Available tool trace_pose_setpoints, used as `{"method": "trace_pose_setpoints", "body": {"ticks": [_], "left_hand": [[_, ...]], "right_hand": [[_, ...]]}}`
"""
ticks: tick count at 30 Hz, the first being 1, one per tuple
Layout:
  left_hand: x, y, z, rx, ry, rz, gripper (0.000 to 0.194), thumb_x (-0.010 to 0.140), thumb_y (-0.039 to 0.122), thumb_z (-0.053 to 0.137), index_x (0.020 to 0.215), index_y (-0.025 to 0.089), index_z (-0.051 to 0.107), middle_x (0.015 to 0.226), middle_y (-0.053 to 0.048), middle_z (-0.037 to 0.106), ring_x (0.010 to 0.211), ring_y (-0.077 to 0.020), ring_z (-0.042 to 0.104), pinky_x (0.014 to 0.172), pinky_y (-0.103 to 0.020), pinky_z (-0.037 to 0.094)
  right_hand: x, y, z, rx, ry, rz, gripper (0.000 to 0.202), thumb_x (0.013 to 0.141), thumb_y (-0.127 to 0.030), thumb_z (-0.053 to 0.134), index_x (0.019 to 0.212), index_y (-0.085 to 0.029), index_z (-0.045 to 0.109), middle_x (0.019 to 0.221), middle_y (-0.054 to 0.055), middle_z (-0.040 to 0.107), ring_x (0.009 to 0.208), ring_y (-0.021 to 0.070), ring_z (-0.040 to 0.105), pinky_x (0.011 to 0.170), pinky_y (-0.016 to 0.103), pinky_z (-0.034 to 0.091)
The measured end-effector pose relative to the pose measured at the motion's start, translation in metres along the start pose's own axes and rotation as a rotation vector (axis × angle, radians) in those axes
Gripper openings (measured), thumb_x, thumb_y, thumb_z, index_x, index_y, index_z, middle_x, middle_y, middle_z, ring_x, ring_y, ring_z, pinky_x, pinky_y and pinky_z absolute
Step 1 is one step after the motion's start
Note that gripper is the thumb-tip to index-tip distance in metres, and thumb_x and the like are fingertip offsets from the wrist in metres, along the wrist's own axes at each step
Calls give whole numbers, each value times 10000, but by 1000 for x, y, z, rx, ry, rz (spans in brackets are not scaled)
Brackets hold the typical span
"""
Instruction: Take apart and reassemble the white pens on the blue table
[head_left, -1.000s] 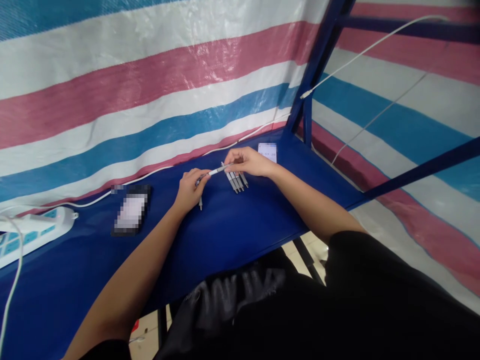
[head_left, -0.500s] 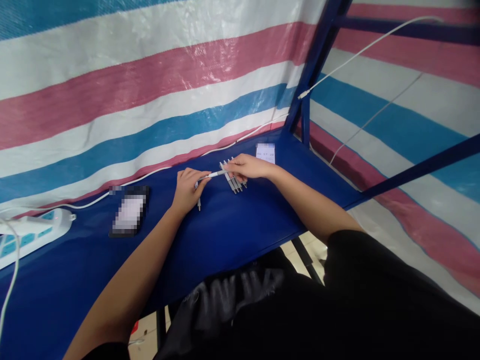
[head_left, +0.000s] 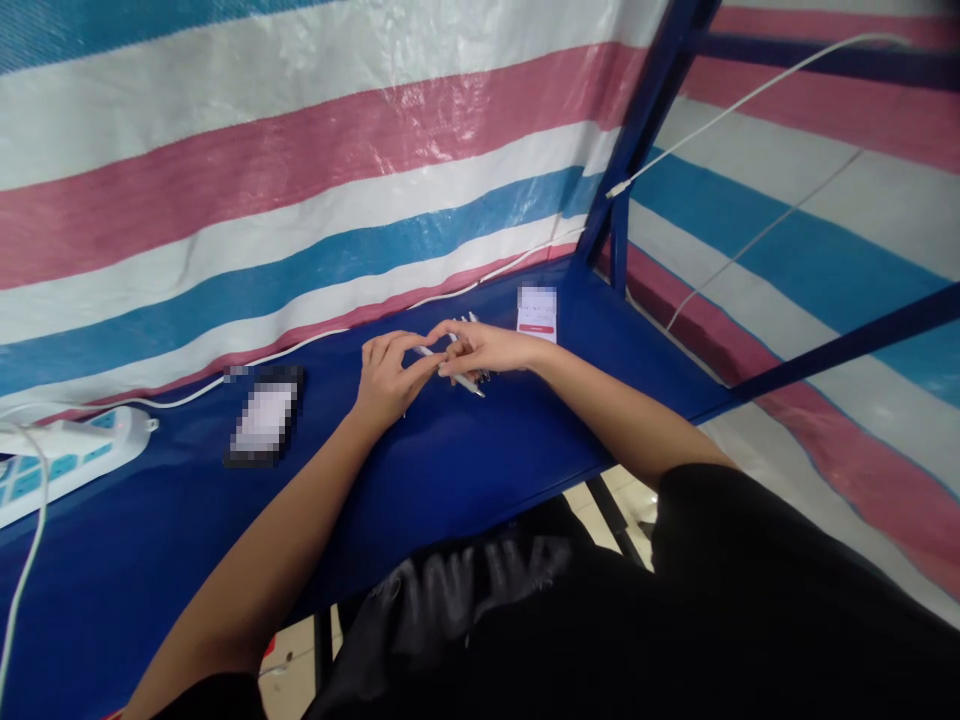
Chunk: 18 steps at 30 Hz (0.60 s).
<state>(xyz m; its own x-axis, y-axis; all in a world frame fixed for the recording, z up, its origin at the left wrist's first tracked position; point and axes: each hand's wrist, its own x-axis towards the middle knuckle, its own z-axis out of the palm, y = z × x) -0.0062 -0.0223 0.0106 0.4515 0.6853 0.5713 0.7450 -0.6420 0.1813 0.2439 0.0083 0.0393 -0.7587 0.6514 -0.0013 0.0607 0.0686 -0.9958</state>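
Note:
A white pen (head_left: 469, 384) slants down to the right between my hands, its middle covered by fingers. My left hand (head_left: 391, 380) is around its upper left part, thumb and forefinger curved into a ring. My right hand (head_left: 484, 348) is closed about the pen's middle from the right, and the fingertips of both hands meet there. Under and behind my right hand lie several more pens (head_left: 472, 317), mostly hidden, with only their ends showing. A tiny light tip shows below my left hand, too small to make out.
The blue tabletop (head_left: 420, 470) carries a blurred-out phone (head_left: 264, 418) on the left and a white power strip (head_left: 112, 440) at the far left. A small white device or card (head_left: 537, 325) lies beyond my right wrist. A white cable (head_left: 330, 334) runs along the striped sheet.
My hands have come together, and the pen has turned from nearly level to sloping down right. My right hand now covers more of the pen row. The view has shifted slightly.

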Motion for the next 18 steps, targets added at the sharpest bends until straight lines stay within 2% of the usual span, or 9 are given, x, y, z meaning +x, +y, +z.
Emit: {"method": "trace_pose_setpoints", "body": {"ticks": [3,5,8,11,13,15,18], "left_hand": [[-2,0,2,10,-2,-1,259,1138,456,644,1193,351,874,1306,-115,826,1259,-354,693,1112,-559,468],[-3,1,3,25,16,-23,297,1145,442,618,1299,327,845,1327,-139,801,1229,-352,691,1091,-546,477],[-1,0,4,25,85,-89,384,1139,410,585,1439,248,762,1331,-181,748,1210,-349,680,1094,-530,496],[5,-11,-2,29,158,-229,384,1110,351,577,1446,215,704,1328,-189,685,1266,-360,652,1148,-546,497],[8,-23,-11,82,178,-369,371,1074,348,616,1416,226,692,1369,-201,639,1341,-406,610,1189,-610,470],[6,-36,-22,161,173,-514,389,1024,383,683,1378,224,689,1432,-239,595,1413,-494,545,1207,-736,411],[-5,-57,-36,254,86,-683,462,962,433,747,1333,172,660,1496,-335,537,1479,-631,448,1166,-929,292]], "right_hand": [[-2,-5,9,23,28,43,863,925,-164,842,1653,-221,382,685,-123,663,493,163,700,460,219,560],[-3,-9,11,35,51,52,977,909,-135,801,1731,-233,282,669,-137,643,487,187,729,439,232,581],[-2,-9,12,48,118,45,952,886,-89,740,1714,-233,294,646,-150,618,476,190,737,416,224,578],[2,-6,11,43,189,37,842,875,-77,727,1624,-234,375,625,-155,597,450,186,718,396,220,567],[3,-4,10,51,239,28,818,882,-80,739,1603,-238,385,629,-151,589,451,184,716,399,224,574],[4,-4,10,59,289,17,833,887,-77,752,1617,-236,385,643,-141,581,465,186,718,402,230,579],[4,-6,10,38,326,3,822,885,-59,744,1623,-223,421,647,-125,572,469,184,705,380,232,553]]}}
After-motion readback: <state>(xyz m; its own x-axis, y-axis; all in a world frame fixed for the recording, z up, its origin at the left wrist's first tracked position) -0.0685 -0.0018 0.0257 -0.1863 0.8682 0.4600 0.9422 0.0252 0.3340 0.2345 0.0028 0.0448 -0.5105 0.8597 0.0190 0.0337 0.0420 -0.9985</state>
